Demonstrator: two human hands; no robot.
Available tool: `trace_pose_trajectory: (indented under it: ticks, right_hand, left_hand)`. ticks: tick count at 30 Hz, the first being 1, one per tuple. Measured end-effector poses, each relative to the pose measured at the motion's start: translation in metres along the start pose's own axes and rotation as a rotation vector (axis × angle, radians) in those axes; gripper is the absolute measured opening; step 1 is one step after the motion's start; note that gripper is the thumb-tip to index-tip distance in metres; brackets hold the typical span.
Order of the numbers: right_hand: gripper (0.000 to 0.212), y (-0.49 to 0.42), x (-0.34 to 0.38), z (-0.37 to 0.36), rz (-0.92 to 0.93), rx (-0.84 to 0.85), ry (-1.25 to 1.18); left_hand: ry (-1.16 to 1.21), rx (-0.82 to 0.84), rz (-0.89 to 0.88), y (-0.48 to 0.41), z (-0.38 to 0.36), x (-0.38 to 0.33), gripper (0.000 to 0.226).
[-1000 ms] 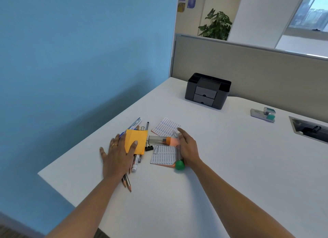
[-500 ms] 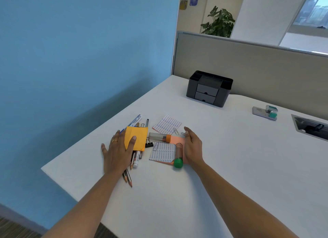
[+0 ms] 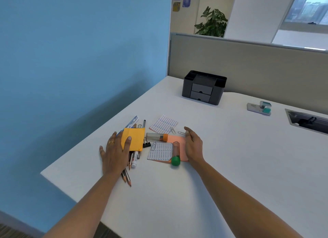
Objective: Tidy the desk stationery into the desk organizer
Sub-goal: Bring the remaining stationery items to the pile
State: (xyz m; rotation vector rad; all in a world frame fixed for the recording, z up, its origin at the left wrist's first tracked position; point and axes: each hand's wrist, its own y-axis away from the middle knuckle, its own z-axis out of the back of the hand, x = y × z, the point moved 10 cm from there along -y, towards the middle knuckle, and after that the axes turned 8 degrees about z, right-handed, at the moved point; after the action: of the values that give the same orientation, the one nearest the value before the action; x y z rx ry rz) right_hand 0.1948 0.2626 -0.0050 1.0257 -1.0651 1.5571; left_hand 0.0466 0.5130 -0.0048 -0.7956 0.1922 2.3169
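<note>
Stationery (image 3: 159, 151) lies between flat left hand (image 3: 115, 154) and edge-on right hand (image 3: 193, 147), both grips apart.

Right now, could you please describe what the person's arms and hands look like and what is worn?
The left arm and right arm are bare, with no sleeves, watch or gloves in view. The left hand wears a gold ring on one finger; the right hand shows no ring.
</note>
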Motion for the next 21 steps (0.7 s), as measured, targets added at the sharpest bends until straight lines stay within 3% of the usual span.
trace_pose_trajectory:
  ticks: [13,21]
  right_hand:
    - [0.038,0.04,0.001,0.028,0.136,0.114,0.308]
    - [0.046,0.072,-0.006,0.045,0.229,0.304,0.597]
  left_hand:
    - [0.133,-0.077,-0.019,0.035,0.017,-0.004,0.049]
    - [0.107,-0.107,0.054,0.072,0.013,-0.009,0.05]
